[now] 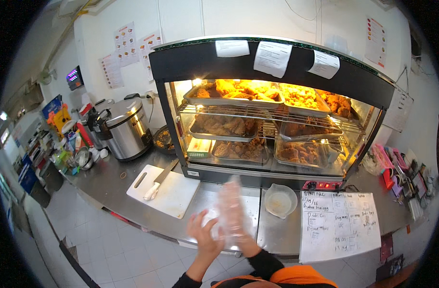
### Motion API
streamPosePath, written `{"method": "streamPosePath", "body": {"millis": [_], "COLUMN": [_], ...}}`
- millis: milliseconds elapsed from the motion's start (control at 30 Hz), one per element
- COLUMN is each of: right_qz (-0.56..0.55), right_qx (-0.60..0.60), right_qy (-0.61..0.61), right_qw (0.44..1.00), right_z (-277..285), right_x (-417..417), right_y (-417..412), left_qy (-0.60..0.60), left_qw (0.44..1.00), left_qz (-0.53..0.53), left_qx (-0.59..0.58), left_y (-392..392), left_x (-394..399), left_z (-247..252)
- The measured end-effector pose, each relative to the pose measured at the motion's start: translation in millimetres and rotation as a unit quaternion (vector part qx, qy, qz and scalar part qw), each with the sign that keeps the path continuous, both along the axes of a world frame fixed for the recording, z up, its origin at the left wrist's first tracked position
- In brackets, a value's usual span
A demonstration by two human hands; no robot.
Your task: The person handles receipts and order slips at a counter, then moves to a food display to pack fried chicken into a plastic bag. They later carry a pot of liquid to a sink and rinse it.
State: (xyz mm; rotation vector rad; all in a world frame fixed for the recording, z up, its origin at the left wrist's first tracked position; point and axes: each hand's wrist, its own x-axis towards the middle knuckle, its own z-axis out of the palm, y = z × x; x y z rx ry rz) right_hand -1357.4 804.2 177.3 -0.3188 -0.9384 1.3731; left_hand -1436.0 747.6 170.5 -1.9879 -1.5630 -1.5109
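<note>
My right hand (232,208) wears a clear plastic disposable glove and points away from me over the steel counter, its fingers extended, blurred and holding nothing visible. Beside the glove's cuff is my bare left hand (205,234), fingers spread and thumb close to the plastic. Blur hides whether it pinches the film. To the left lies a white cutting board (183,190), with a wide-bladed knife (163,178) resting across it. A translucent plastic measuring jug (280,201) stands right of my hands. Ahead is a lit food warmer cabinet (219,175) with trays of fried chicken (246,90).
A steel rice cooker (127,133) and a dark pan (163,138) stand left of the cabinet. A handwritten sheet (340,226) covers the counter's right part. Pink baskets (381,156) and tools crowd the far right. Bowls and packages (83,158) sit far left.
</note>
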Motion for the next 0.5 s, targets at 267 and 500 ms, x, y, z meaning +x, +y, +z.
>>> {"method": "streamPosePath", "body": {"millis": [267, 500], "right_qz": [-0.043, 0.197], "right_qx": [0.292, 0.521], "right_qy": [-0.359, -0.234], "right_qw": [0.885, 0.797], "right_z": [-21, -113], "right_x": [-183, -262], "right_y": [-57, -78], "left_qy": [0.046, -0.170], "left_qw": [0.949, 0.926], "left_qz": [0.265, 0.311], "left_qx": [0.164, 0.133], "left_y": [-24, 21], "left_x": [-184, -313], "left_z": [4, 47]}}
